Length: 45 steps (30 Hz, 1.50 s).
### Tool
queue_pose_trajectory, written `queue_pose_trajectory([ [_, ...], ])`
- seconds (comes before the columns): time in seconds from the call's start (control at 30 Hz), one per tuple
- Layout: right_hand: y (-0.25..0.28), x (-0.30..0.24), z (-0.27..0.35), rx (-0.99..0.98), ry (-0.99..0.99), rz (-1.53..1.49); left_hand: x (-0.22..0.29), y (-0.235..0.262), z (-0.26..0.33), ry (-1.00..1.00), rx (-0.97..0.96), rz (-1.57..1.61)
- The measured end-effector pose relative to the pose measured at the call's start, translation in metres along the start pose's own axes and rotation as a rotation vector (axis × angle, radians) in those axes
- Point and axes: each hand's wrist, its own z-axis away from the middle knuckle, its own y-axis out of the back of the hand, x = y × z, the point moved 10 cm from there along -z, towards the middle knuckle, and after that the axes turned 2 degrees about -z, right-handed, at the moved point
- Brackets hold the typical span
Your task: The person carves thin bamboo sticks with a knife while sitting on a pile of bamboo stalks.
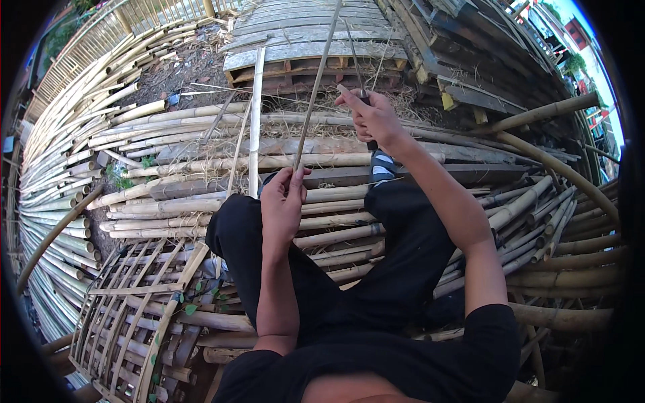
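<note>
Gripping thin strip (316,86), left hand (284,197); right hand (376,121) clasps dark-handled knife (364,96)

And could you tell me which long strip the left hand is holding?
The thin, darker strip, pinched in the left hand; the wider, pale strip beside it is unheld.

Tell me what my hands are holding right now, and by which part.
Your left hand pinches a thin strip near its lower visible end; your right hand grips a knife by its dark handle.
</note>
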Motion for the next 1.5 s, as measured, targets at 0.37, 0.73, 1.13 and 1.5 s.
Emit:
queue_pose_trajectory([
  [0.37, -0.012, -0.02, 0.004, 0.041, 0.087, -0.128, 0.016, -0.033, 0.02, 0.187, -0.305, 0.124],
  [0.73, -0.056, 0.003, 0.022, -0.289, -0.059, -0.098, 0.031, -0.025, 0.01, 0.102, -0.219, 0.028],
  [1.13, -0.043, -0.008, 0.03, -0.176, 0.532, 0.926, 0.078, -0.001, -0.005, -0.352, 0.21, -0.574],
  [1.5, -0.066, 0.027, 0.037, -0.308, 0.466, 1.117, 0.057, 0.005, -0.004, -0.348, 0.307, -0.584],
])
